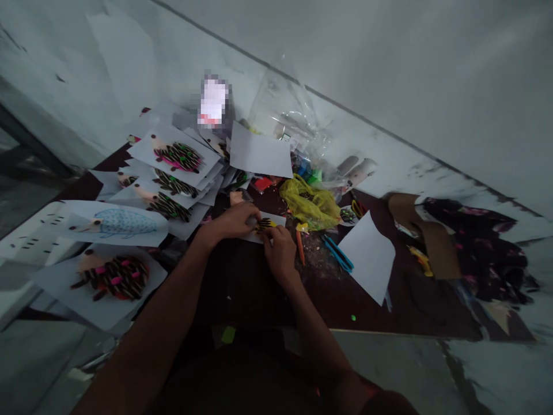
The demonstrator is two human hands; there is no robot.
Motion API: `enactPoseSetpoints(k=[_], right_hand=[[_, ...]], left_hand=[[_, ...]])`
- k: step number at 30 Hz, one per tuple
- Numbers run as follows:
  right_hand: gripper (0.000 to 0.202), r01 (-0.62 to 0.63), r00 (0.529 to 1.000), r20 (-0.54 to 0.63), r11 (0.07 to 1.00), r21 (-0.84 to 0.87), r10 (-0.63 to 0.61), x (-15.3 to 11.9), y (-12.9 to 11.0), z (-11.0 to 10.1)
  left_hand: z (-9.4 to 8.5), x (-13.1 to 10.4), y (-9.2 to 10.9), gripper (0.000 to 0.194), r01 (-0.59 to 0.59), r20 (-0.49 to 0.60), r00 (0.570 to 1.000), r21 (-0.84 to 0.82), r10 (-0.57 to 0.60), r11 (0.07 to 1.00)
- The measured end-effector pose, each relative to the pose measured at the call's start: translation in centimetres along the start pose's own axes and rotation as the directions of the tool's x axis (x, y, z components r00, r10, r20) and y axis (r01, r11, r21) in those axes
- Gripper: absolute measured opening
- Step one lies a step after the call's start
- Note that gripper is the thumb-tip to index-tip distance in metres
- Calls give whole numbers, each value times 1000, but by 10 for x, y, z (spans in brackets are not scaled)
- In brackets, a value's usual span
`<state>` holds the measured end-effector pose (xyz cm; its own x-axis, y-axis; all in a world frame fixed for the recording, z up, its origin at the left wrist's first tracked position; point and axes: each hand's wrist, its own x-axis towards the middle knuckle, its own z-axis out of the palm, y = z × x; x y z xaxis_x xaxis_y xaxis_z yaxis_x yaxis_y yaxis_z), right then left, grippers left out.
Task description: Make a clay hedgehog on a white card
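On the dark table in front of me is a small white card (254, 235) with a dark-and-yellow striped hedgehog figure (263, 225) on it. My left hand (237, 221) bends over the card's left side, fingers curled down on the card and figure. From the right, my right hand (280, 249) has its fingers drawn together at the figure's lower edge; anything pinched there is hidden. A peach-coloured piece (237, 197) lies just behind my left hand. Close to my right hand are an orange stick-like tool (300, 248) and blue scissors or tongs (339, 253).
Sheets with hedgehog figures (177, 155) pile up at the left, beside a blue hedgehog drawing (125, 223). A yellow plastic bag (309, 202) and a clear bag (287, 106) stand behind my hands. White paper (367, 256), brown cardboard (436, 248) and dark patterned cloth (488, 248) lie right.
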<state>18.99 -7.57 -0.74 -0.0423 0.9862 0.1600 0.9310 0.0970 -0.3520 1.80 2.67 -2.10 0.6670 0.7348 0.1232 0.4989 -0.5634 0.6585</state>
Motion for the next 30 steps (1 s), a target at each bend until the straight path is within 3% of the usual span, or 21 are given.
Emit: enactPoseSetpoints(k=[5,30], right_hand=[[16,21,1000,3,1000,-17,-21,0,0,0],[13,25,995,99,997,-71,-18,7,4,-1]], left_hand=[[-1,2,2,9,40,-14,999,2,-40,999],[4,7,7,8,46,19,999,69,-47,997]])
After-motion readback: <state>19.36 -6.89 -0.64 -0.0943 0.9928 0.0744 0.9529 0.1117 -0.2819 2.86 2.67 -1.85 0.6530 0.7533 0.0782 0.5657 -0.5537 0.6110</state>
